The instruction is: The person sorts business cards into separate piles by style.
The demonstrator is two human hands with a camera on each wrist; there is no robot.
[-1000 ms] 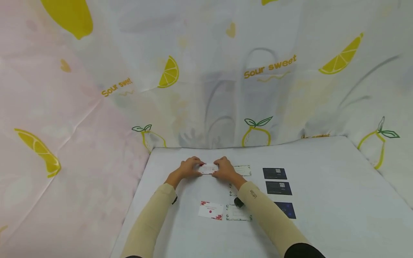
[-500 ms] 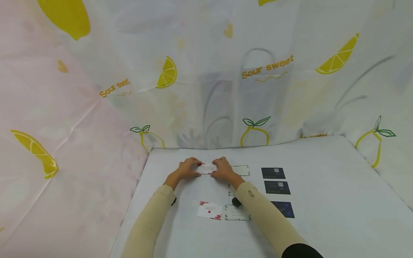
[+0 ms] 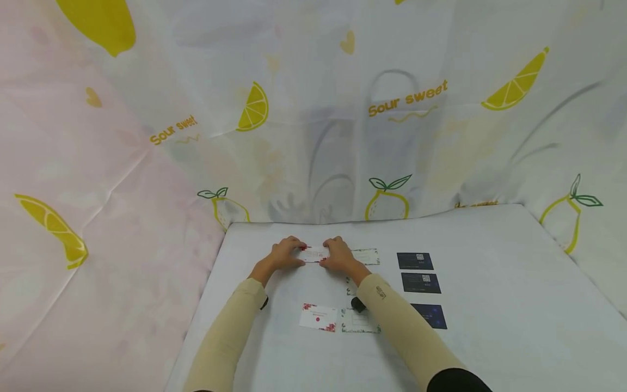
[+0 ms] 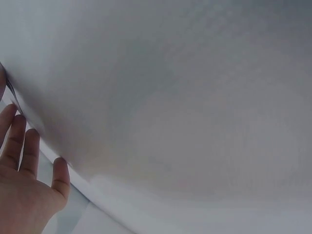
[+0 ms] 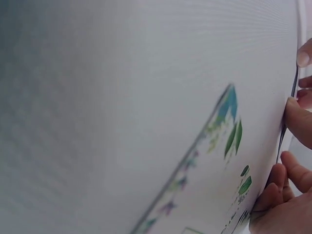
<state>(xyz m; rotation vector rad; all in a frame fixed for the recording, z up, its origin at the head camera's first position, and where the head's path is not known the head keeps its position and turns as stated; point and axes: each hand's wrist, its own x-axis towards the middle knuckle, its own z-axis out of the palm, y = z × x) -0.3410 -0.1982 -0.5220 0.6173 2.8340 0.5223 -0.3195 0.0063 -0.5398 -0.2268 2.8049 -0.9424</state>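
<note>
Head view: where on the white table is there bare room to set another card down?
Bare: the table's right side beyond the dark cards, and the near-left edge beside the red-flowered card. Crowded: the middle, where both hands hold a card among the green-bordered cards.

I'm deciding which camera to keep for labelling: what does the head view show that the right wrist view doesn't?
Only the head view shows both hands, the left hand and right hand, gripping a red-patterned card, plus three dark cards on the table. Only the right wrist view shows the green leaf print on a card close up. Both show the right hand's fingers at a card edge.
</note>
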